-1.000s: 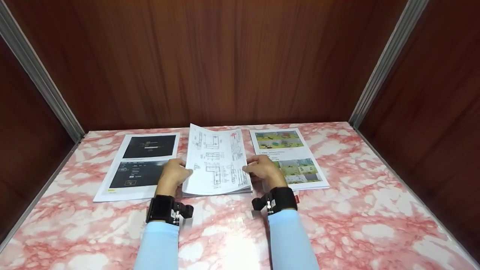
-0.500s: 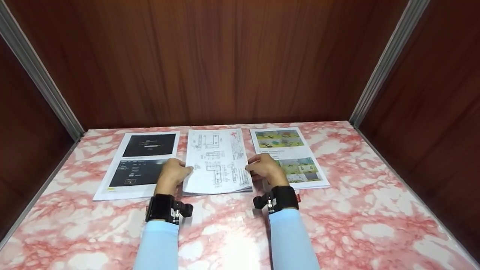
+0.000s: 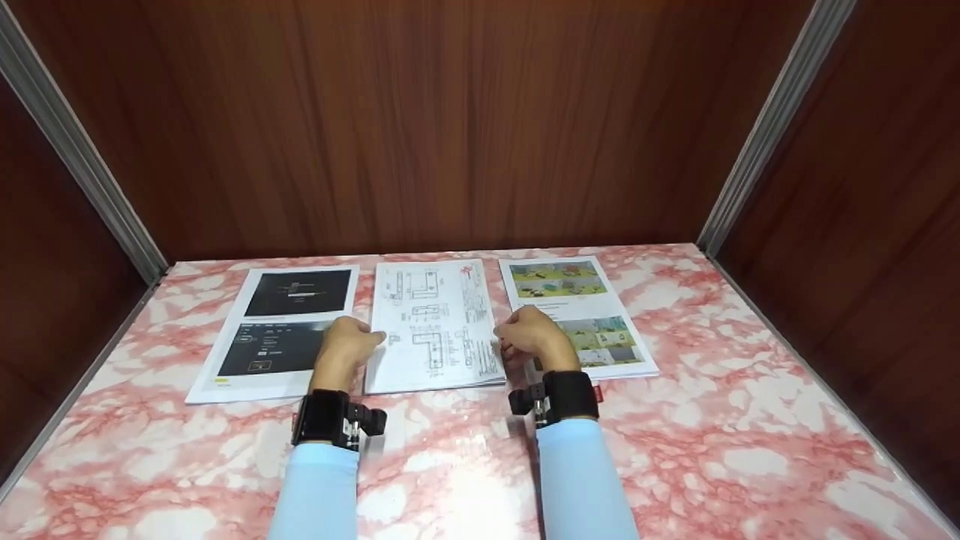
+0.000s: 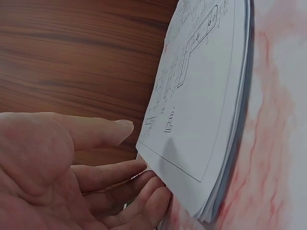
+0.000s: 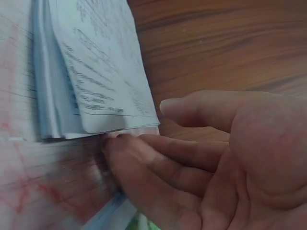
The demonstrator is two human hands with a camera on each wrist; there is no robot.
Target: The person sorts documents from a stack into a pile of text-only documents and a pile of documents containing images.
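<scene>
Between my two hands lies a stack of paper printed with line drawings of an L-shaped bracket. My left hand is at its left edge; in the left wrist view the thumb stands raised off the sheets while the fingertips meet the edge. At the opposite edge is my right hand, its thumb likewise apart from the paper and its fingers beside the sheets' side. Seen from the right wrist, the top sheets curl up slightly over the layers below.
To the left lies a stack with dark screenshots, partly under my left hand. A stack with green and yellow pictures lies on the right. The red-and-white marbled table ends at a brown wood-grain wall.
The top sheets, raised and bowed one second ago, have come down flat onto the middle stack. My thumbs have lifted off its edges; both hands stay at nearly the same place.
</scene>
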